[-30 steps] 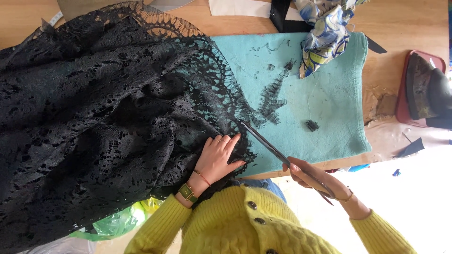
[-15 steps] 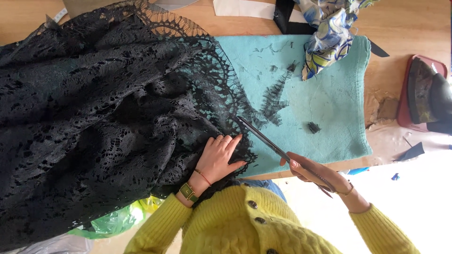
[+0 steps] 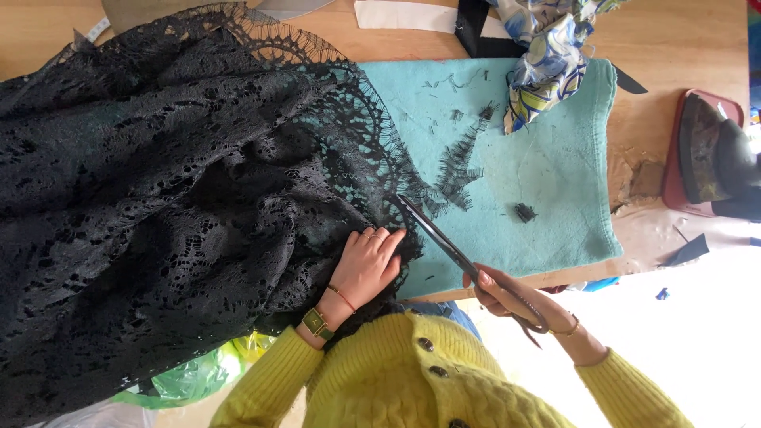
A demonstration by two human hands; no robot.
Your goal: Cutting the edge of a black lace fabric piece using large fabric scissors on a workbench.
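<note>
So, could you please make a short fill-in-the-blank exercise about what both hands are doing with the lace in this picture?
1. The left hand lies flat on the black ____ fabric.
2. The right hand holds a pair of ____, their tips at the fringed edge of the fabric.
3. Small black trimmings lie on the ____ towel.
4. At the right edge of the table rests an ____.

Missing words: lace; scissors; turquoise; iron.

Sewing workroom — lace (image 3: 174,198), scissors (image 3: 444,238), iron (image 3: 713,154)
</note>
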